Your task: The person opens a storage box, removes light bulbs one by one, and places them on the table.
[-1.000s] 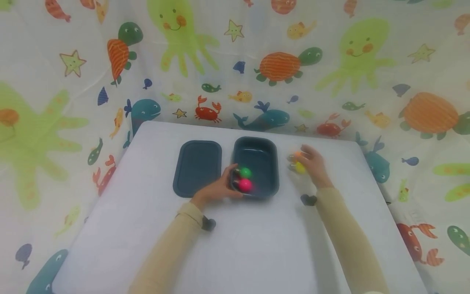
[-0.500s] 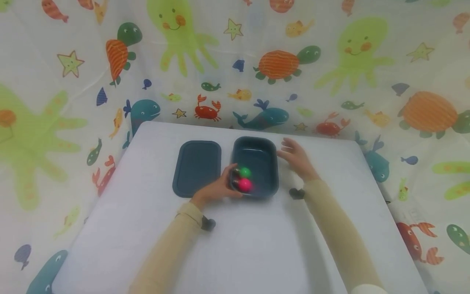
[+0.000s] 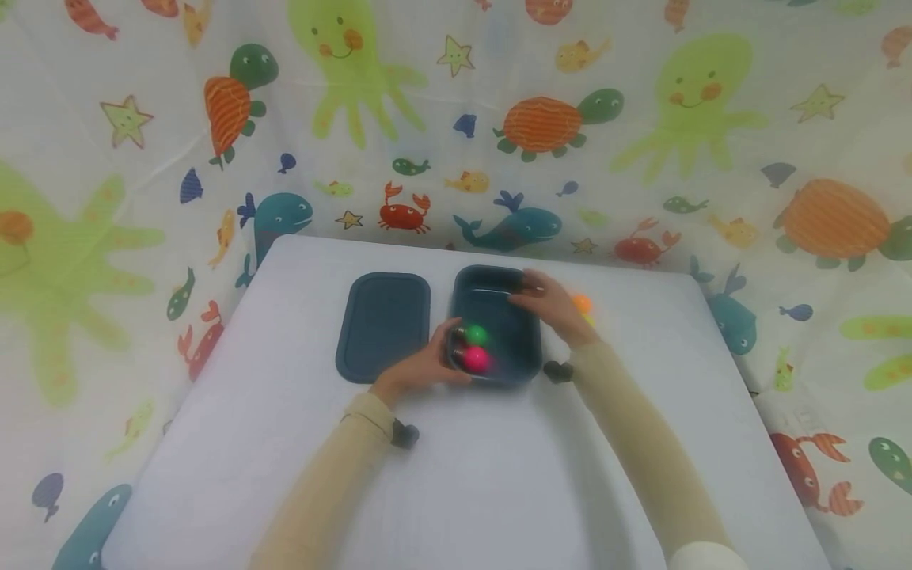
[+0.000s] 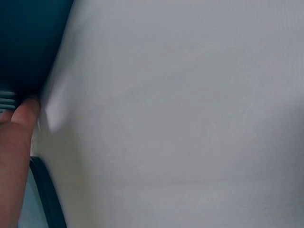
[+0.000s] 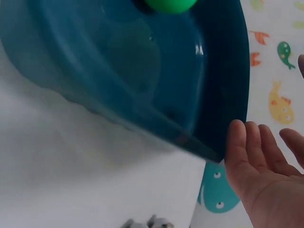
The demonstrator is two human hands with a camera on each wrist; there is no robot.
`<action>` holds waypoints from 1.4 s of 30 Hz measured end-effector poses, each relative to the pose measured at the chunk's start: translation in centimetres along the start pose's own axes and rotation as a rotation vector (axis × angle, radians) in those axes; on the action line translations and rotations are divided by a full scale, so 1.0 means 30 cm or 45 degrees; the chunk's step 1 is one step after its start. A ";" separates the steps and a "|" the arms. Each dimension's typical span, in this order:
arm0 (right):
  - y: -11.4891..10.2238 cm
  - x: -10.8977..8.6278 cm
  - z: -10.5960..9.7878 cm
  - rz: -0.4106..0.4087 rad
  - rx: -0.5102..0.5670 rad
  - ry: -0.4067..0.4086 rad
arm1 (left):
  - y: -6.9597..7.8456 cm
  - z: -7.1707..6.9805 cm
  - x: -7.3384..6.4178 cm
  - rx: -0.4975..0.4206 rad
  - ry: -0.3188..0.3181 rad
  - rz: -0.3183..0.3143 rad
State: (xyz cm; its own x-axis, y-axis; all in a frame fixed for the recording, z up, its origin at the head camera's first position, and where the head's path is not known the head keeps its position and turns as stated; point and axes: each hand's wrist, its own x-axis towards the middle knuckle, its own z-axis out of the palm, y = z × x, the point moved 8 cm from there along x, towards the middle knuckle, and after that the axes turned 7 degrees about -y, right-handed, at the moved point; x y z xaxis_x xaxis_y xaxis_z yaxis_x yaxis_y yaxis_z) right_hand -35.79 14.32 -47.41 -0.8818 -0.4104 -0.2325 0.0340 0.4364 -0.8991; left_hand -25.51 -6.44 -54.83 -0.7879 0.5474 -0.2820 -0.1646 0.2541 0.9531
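A dark teal plastic box (image 3: 511,340) stands lidless on the table. My left hand (image 3: 423,366) grips its front left corner, thumb along the front wall in the left wrist view. Inside, at that corner, lie a green light bulb (image 3: 476,335) and a pink light bulb (image 3: 476,359), their round ends toward the right. At the box's back right corner is my right hand (image 3: 554,309), holding nothing; in the right wrist view its fingers (image 5: 237,142) extend right at the rim. An orange bulb (image 3: 582,303) and a yellow bulb (image 3: 588,320) show partly behind this hand.
Left of the box, the matching flat lid (image 3: 385,324) lies on the white table (image 3: 456,483). A curtain (image 3: 427,103) printed with sea animals hangs behind the table and along its sides.
My right hand has left the orange and yellow bulbs and moved left to the box's back right corner. The left hand stays at the front left corner.
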 end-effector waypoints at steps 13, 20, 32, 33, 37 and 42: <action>-0.022 0.028 0.079 0.058 -0.152 -0.075 | 0.002 -0.003 0.005 0.011 -0.005 0.050; 0.003 0.042 0.114 0.112 -0.222 -0.125 | -0.002 -0.003 0.003 0.010 0.007 0.035; 0.041 0.064 0.216 0.178 -0.303 -0.363 | -0.004 -0.008 0.005 0.063 0.015 0.017; 0.045 0.066 0.222 0.192 -0.326 -0.383 | -0.005 -0.009 0.008 0.069 0.013 0.020; 0.047 0.066 0.235 0.228 -0.428 -0.413 | -0.004 -0.013 0.015 0.098 0.007 0.044; 0.039 0.060 0.245 0.258 -0.487 -0.419 | -0.009 -0.014 0.020 0.097 0.006 0.053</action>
State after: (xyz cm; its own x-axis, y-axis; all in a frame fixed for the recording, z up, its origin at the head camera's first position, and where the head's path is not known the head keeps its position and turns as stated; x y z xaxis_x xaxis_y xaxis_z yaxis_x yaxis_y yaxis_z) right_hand -33.88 8.20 -51.62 -0.6795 -0.4897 -0.5464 -0.0396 0.7681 -0.6391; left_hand -26.18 -6.52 -55.22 -0.7957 0.5552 -0.2420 -0.0864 0.2914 0.9527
